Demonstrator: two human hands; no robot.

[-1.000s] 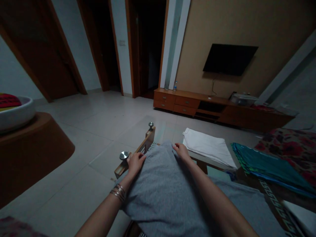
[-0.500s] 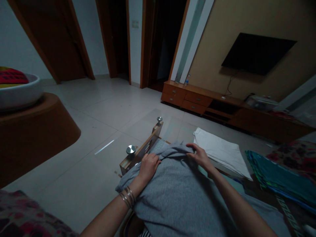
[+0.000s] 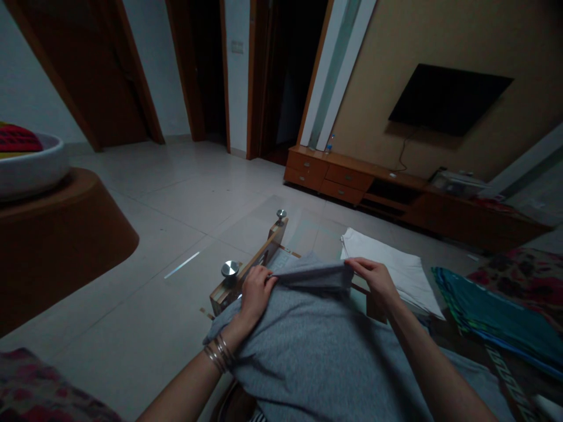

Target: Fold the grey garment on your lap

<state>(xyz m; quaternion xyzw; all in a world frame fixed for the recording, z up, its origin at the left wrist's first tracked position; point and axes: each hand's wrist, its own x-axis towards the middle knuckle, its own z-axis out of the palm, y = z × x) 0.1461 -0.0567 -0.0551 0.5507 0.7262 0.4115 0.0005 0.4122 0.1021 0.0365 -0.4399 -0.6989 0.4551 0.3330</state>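
A grey garment [image 3: 303, 346] lies spread over the glass-topped table [image 3: 259, 261] in front of me. My left hand [image 3: 255, 290] is closed on the garment's far left corner, bangles on its wrist. My right hand [image 3: 373, 280] pinches the far right corner. Between the two hands the far edge is lifted and folded back toward me. A folded white cloth [image 3: 391, 269] lies on the table just beyond my right hand.
A folded teal cloth [image 3: 492, 316] and a red floral fabric [image 3: 523, 275] lie at right. A wooden TV cabinet [image 3: 396, 196] stands under a wall television [image 3: 448, 97]. A white bowl [image 3: 30, 167] sits on a brown stand at left. Tiled floor stretches to dark doorways.
Both hands went from resting flat on the garment's far edge to gripping it, and they have lifted it and pulled it back toward me. My right hand moved to the right.
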